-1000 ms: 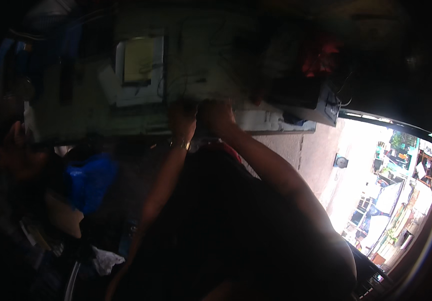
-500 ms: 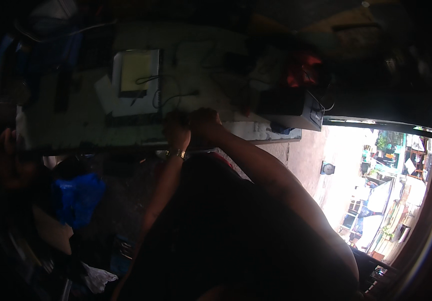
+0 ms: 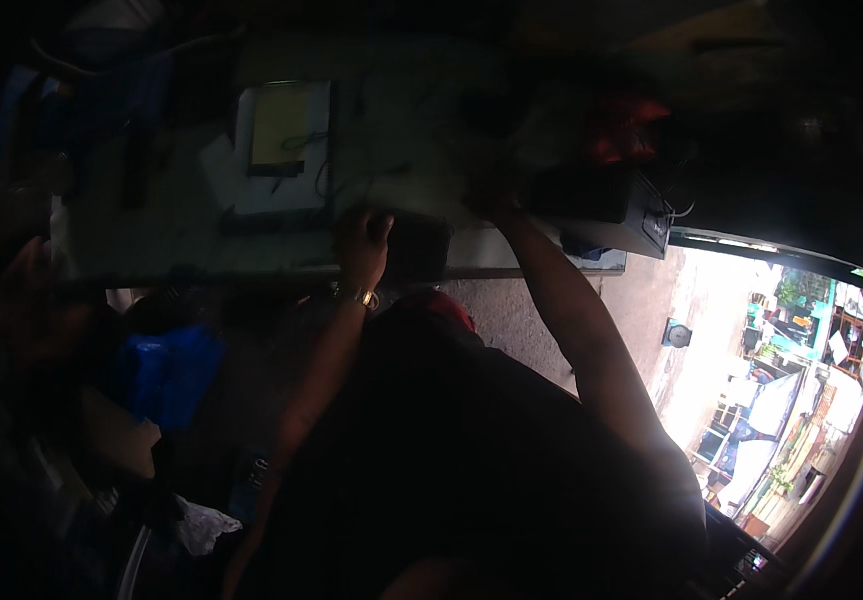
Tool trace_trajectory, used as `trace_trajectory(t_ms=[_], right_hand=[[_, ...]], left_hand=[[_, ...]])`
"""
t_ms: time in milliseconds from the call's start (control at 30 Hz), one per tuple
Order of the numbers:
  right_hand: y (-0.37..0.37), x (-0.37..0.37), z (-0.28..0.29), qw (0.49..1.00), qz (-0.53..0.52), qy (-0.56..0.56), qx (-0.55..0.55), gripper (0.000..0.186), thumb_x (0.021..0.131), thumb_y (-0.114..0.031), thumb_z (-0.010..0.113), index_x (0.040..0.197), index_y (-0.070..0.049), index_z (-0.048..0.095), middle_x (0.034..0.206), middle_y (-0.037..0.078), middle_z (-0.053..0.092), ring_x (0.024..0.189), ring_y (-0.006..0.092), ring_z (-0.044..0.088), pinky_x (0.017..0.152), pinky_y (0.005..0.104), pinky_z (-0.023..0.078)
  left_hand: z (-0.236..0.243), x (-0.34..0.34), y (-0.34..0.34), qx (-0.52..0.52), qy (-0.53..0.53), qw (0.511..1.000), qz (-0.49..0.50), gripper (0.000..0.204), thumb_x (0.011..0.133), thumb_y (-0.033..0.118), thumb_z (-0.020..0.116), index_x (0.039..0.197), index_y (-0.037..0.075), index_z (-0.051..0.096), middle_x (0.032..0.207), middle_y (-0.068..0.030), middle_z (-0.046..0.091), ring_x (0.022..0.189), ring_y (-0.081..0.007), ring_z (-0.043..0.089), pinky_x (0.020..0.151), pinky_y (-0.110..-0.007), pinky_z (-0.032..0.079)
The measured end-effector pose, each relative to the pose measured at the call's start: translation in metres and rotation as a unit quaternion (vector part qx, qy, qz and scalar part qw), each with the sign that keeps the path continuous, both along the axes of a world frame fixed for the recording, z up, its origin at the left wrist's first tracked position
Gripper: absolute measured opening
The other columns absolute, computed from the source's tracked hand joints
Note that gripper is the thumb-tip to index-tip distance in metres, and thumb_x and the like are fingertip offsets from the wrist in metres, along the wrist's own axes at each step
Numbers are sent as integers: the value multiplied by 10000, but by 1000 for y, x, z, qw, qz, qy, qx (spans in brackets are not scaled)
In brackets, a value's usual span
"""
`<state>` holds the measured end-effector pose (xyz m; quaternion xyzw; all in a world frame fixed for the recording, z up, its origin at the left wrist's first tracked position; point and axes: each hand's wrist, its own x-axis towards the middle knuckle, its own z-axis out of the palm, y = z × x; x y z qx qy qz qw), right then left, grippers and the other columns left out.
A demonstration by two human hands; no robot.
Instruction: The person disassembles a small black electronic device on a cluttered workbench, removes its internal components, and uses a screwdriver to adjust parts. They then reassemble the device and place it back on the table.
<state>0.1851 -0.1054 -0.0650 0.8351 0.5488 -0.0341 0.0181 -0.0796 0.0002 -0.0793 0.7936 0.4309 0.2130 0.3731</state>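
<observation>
right hand (image 3: 492, 200) now apart from left hand (image 3: 362, 243)

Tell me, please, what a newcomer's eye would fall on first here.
Likely the glaring sunlit opening at the right, against the surrounding gloom. Next, the bright blue object at lower left, and at the near edge of the table the left hand with a gold-coloured wristband.

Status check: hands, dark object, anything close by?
Left hand beside dark object, grip unclear. Right hand farther right, too dim. Black box right of that.
</observation>
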Motion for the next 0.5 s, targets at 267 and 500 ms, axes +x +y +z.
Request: trace_trajectory(t_ms=[267, 500], right_hand=[[-97, -77, 8, 906, -231, 354, 21, 255, 935, -172, 638, 1150, -64, 719, 1257, 201, 688, 1112, 389, 683, 939, 472, 553], [-105, -149, 38, 803, -272, 528, 45, 523, 917, -113, 664, 1423, -26, 560, 1115, 163, 738, 976, 270, 739, 831, 376, 592]], left_hand=[[11, -90, -15, -365, -188, 912, -3, 829, 959, 241, 738, 1606, 5, 278, 1545, -132, 470, 1286, -209, 547, 1050, -385, 472], [13, -88, -44, -341, -87, 936, 27, 722, 989, 306, 701, 1561, 5, 379, 1496, -209, 520, 1257, -238, 583, 1039, -391, 470]])
